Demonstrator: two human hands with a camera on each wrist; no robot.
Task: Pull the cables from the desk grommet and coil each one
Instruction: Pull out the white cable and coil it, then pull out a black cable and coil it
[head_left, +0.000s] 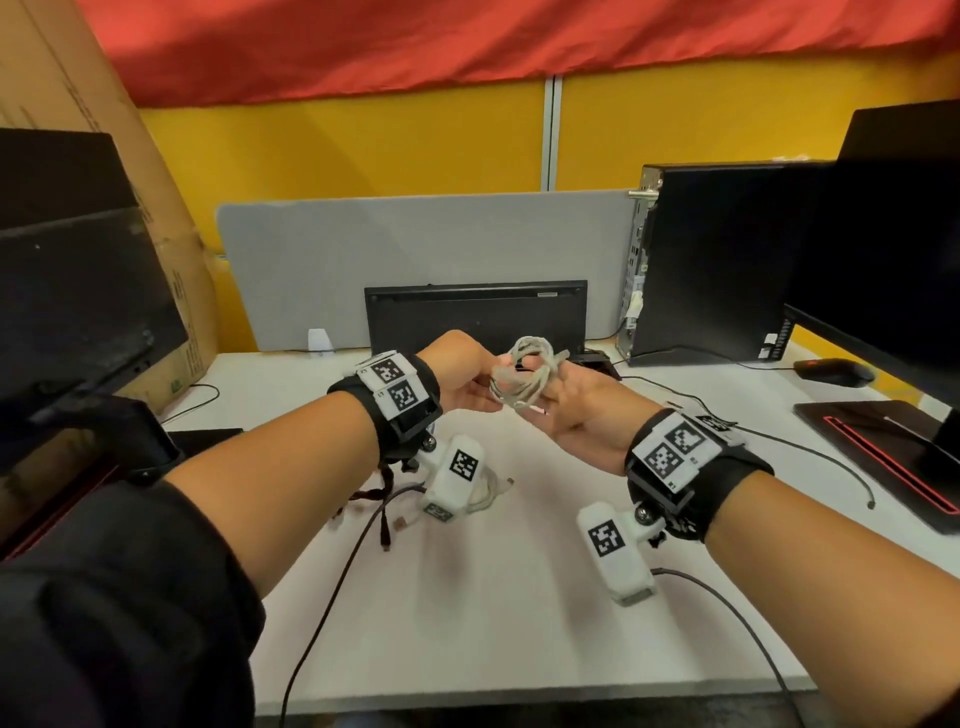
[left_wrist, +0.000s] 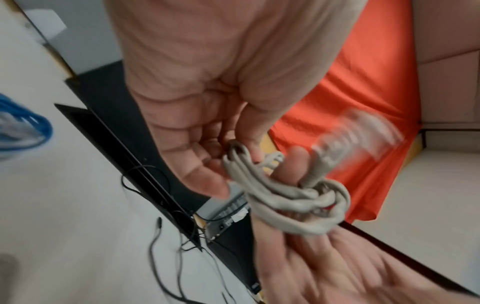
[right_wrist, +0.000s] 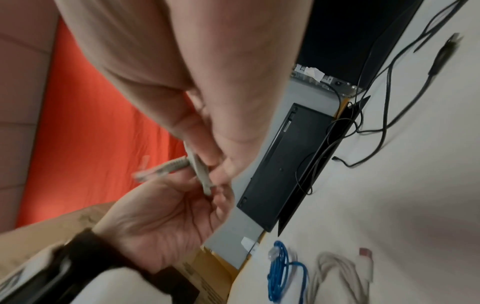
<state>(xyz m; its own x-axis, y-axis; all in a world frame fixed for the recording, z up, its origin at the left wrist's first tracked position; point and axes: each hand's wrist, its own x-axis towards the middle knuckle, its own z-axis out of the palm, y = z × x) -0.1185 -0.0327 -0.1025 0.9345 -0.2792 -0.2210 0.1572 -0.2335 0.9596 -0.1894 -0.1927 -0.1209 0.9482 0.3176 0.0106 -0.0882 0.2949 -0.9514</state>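
A grey network cable (head_left: 524, 376), wound into a small coil, is held in the air above the middle of the desk between both hands. My left hand (head_left: 491, 387) pinches the loops (left_wrist: 283, 199) from the left. My right hand (head_left: 556, 392) has a finger through the coil and pinches a strand (right_wrist: 200, 170) with thumb and finger. The cable's clear plug (left_wrist: 361, 131) sticks out free and blurred. The black grommet opening (head_left: 597, 361) lies just behind my right hand, partly hidden.
A blue coil (right_wrist: 281, 273) and a white coil (right_wrist: 335, 273) lie on the white desk (head_left: 519, 597) under my left wrist. Loose dark cables (head_left: 332, 587) trail over the front edge. A keyboard (head_left: 475, 312) leans at the back; a PC tower (head_left: 717, 260) and monitor (head_left: 883, 244) stand right.
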